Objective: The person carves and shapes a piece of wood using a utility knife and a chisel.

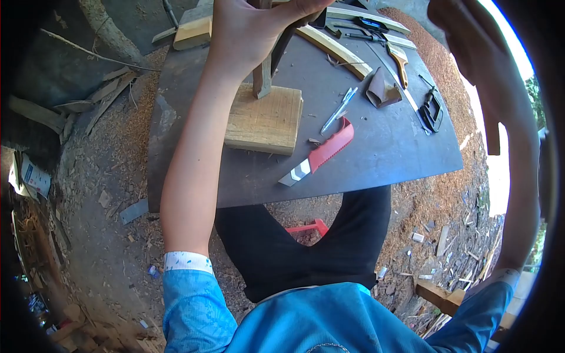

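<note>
Left hand clamped on stick: stiff, probably light, best gripped high. Foot on block, near the desk's left edge. Right hand raised, grip unclear.

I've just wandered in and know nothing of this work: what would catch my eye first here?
The left hand grips a wooden stick that stands upright on a pale wooden block in the middle of the dark table. Just right of the block lies a red-handled knife, bright against the table top. The right hand is raised at the upper right, dark against the sunlight.
</note>
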Demonstrator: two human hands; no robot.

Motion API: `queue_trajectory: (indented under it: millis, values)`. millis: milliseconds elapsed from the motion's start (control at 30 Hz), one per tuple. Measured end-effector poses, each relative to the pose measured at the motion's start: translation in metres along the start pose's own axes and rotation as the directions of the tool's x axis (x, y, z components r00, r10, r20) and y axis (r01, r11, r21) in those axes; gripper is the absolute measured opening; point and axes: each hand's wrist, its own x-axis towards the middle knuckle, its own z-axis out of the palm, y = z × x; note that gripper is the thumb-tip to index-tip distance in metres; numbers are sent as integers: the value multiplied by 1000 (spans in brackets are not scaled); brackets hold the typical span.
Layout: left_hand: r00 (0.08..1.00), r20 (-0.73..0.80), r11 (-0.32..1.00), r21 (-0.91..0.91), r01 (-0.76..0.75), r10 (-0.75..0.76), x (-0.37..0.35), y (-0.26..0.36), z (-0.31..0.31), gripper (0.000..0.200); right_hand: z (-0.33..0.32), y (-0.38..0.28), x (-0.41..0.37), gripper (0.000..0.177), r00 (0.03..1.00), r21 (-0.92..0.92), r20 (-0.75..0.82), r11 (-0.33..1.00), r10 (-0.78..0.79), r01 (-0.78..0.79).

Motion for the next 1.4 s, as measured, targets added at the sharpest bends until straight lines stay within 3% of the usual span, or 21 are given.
queue_trajectory:
  millis: [167,233,333,433,533,600,733,900,967,1033,1167,1233,1300,1400]
  values:
    - [995,0,988,-122,95,-96,-4,17,2,46,-22,6,27,66,974,213,-222,977,52,-4]
    - [999,12,987,-152,49,-47,0,6,-3,46,-14,0,22,66,984,187,-171,982,44,-12]
    - [980,-121,986,22,163,-159,-1,27,12,46,2,-11,6,67,1000,22,25,1000,7,-8]
    - [999,11,991,127,-49,48,-1,-1,-6,48,-1,-18,10,68,998,61,2,996,57,-57]
    - [996,47,973,-212,89,-80,-6,15,-2,52,-2,-9,22,69,990,164,-134,986,39,-17]
    - [995,35,975,-198,99,-94,-4,7,-6,54,-4,0,29,70,966,227,-258,973,14,47]
    - [1000,6,999,-20,-25,25,-1,-3,-7,54,9,-15,14,63,998,-12,25,999,50,-49]
    - [998,-21,995,-82,61,-63,-6,15,1,55,-11,-7,31,63,976,190,-213,982,48,-7]
    - [995,-21,988,-121,94,-98,-8,19,-1,55,-16,-4,37,63,972,237,-226,972,58,-3]
    - [994,-23,978,-181,105,-111,-7,19,0,56,-5,-9,27,63,988,196,-144,980,55,-26]
    - [999,-41,1000,13,9,-9,-5,6,-1,57,15,-16,0,63,997,9,67,999,-41,41]
    - [993,18,993,35,-117,116,0,-14,-11,57,13,-14,5,63,1000,38,5,999,-5,5]
    - [999,6,998,-33,-50,50,-2,-11,-10,56,3,-9,19,63,993,124,-105,991,55,-42]
    - [999,-11,997,-76,34,-35,-6,4,-5,55,-18,7,37,63,963,286,-262,958,64,14]
